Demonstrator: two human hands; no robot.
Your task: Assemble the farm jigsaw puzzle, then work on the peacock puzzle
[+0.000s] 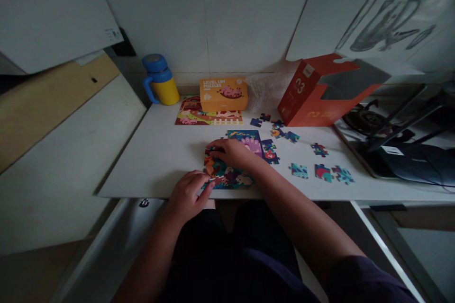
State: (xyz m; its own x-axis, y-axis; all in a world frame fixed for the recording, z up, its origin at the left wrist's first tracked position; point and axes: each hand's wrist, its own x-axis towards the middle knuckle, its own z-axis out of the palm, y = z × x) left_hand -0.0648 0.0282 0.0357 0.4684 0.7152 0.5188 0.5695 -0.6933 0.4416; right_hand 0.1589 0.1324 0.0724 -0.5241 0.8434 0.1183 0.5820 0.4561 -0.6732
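A partly joined jigsaw puzzle [234, 181] with dark, colourful animal pictures lies near the front edge of the white table. My left hand [188, 195] is closed at the puzzle's lower left corner, thumb and fingers pinching a reddish-brown puzzle piece [217, 181] with a pale edge. Across the middle of the puzzle reaches my right hand [231, 152]. Its fingers are bent but apart, resting at the puzzle's upper left edge, and the hand covers part of the picture. A purple section [251, 144] shows beyond my right wrist.
Loose puzzle pieces [299, 171] lie to the right and behind. At the back stand a blue-and-yellow bottle [165, 86], an orange puzzle box [223, 94] on a farm-picture puzzle [188, 116], plastic wrap [266, 90] and an open red box [309, 99]. A gas stove [369, 123] is at right.
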